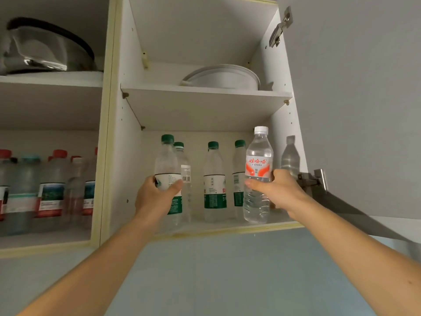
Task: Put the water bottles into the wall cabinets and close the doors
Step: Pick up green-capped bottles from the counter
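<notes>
Both hands reach up into the open right wall cabinet [205,228]. My left hand [157,195] grips a green-capped water bottle [167,160] at its label, on the left of the lower shelf. My right hand [276,190] holds a white-capped bottle with a red label [258,167] upright at the shelf's front right. Three more green-capped bottles [214,179] stand further back on that shelf. The cabinet door [355,110] is swung open to the right.
A stack of white bowls [223,77] sits on the upper shelf. The left cabinet holds several red-capped bottles [52,185] below and a glass pot lid [45,46] above. Door hinges [312,179] jut out beside my right hand. Blue wall lies below the cabinets.
</notes>
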A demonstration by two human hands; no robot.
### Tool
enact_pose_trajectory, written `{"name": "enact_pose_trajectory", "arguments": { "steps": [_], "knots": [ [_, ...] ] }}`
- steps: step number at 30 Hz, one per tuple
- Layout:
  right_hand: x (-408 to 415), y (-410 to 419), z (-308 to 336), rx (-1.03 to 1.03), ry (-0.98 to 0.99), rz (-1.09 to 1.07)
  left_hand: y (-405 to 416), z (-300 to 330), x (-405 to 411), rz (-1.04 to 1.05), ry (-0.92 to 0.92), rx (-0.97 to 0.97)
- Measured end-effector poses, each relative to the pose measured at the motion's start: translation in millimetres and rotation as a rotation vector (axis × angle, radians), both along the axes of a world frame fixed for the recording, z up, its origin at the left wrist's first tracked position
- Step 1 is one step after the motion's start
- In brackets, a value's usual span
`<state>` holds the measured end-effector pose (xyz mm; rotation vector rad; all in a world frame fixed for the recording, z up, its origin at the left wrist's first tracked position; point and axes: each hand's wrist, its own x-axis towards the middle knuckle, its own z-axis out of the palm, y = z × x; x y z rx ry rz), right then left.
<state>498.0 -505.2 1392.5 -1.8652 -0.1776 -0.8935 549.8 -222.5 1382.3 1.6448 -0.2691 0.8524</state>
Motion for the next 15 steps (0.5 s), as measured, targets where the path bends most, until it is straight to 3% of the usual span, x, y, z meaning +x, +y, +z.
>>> {"name": "enact_pose_trajectory", "arguments": {
  "steps": [8,15],
  "knots": [
    [20.1,5.0,-17.0,-0.15,0.037,-0.087,-3.9,2.0,24.7,-0.261,0.192,-0.033],
    [28.2,5.5,-23.5,-0.176,0.009,-0.154,-36.1,2.4,41.3,-0.357,0.206,0.082]
  ]
}}
